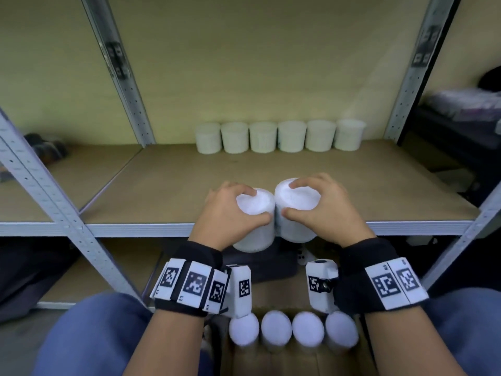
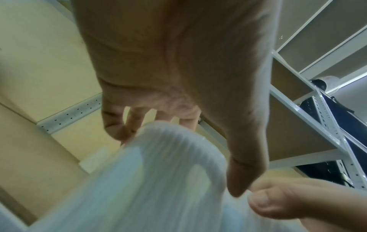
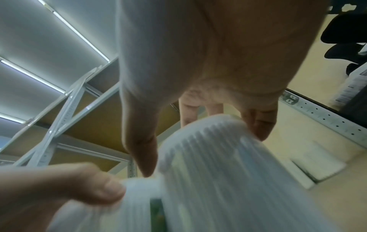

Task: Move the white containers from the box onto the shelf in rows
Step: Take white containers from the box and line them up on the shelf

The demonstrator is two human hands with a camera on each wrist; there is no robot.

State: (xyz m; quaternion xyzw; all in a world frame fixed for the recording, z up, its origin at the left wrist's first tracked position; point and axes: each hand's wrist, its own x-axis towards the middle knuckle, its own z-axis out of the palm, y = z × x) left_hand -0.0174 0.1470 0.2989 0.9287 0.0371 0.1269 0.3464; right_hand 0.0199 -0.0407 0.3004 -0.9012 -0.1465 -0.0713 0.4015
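My left hand (image 1: 230, 210) grips a white ribbed container (image 1: 256, 221) by its top, thumb on the near side and fingers on the far side. My right hand (image 1: 322, 204) grips a second white container (image 1: 296, 210) the same way. Both containers touch side by side in the air over the front edge of the shelf board (image 1: 244, 169). Several white containers (image 1: 279, 137) stand in a row at the back of the shelf. More white containers (image 1: 292, 331) sit in the cardboard box (image 1: 298, 362) between my knees. The wrist views show each container (image 2: 158, 180) (image 3: 228, 172) held from above.
Grey perforated uprights (image 1: 119, 69) (image 1: 414, 71) frame the shelf bay, and a front rail (image 1: 135, 229) runs along its edge. Dark objects (image 1: 46, 147) lie in the bay to the left. A lower shelf (image 1: 81, 280) sits beneath.
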